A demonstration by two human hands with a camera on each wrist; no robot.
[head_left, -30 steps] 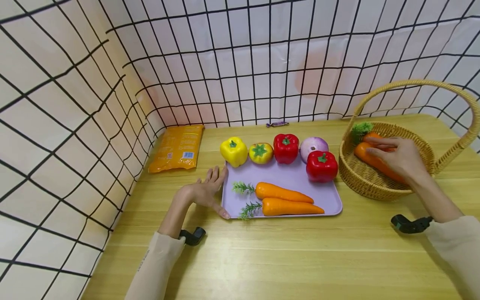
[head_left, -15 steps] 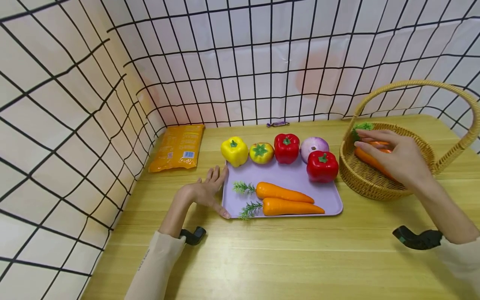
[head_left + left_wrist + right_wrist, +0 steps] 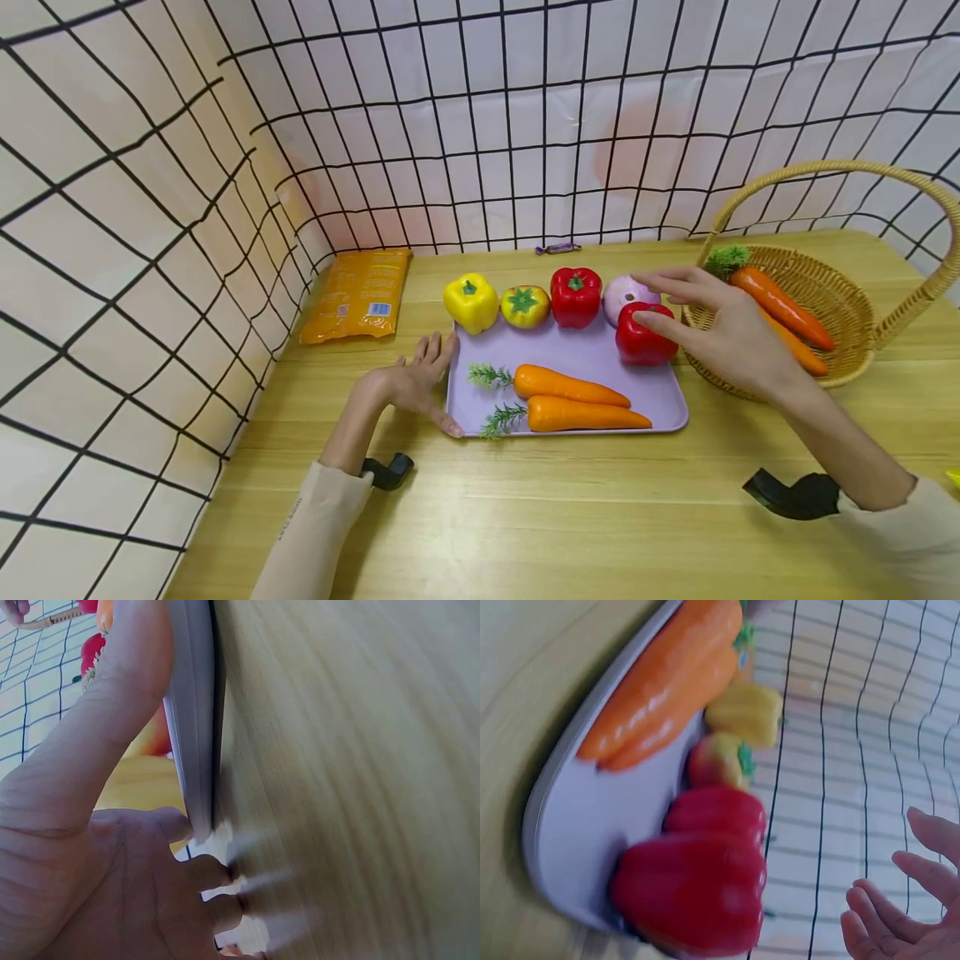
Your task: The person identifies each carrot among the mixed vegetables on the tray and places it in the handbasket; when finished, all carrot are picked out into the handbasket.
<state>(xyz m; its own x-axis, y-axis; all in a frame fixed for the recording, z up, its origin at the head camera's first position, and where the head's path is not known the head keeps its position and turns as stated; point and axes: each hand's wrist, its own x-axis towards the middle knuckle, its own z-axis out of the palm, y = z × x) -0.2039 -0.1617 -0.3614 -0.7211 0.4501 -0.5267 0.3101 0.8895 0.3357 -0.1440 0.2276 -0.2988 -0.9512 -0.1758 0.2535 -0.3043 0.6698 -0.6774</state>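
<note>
My left hand (image 3: 408, 383) rests with spread fingers at the left edge of a light purple tray (image 3: 573, 354); in the left wrist view its thumb (image 3: 112, 705) lies along the tray's side. My right hand (image 3: 731, 333) holds nothing and hovers over the front red bell pepper (image 3: 639, 343), thumb and fingers apart, its fingertips overlapping the purple onion (image 3: 622, 293) behind. Another red bell pepper (image 3: 576, 298), a red-yellow tomato (image 3: 525, 310) and a yellow bell pepper (image 3: 471, 304) line the tray's back. Two carrots, including the front carrot (image 3: 588, 414), lie along its front.
A wicker basket (image 3: 858, 312) with a tall handle stands at the right, holding two carrots, the rear carrot (image 3: 783, 307) among them. An orange packet (image 3: 356, 296) lies at the back left. A small purple-wrapped candy (image 3: 558, 248) is by the grid-patterned backdrop (image 3: 525, 100).
My right hand has let go of the carrot in the basket and moved left, out over the front red bell pepper. The left hand has stayed at the tray's edge.
</note>
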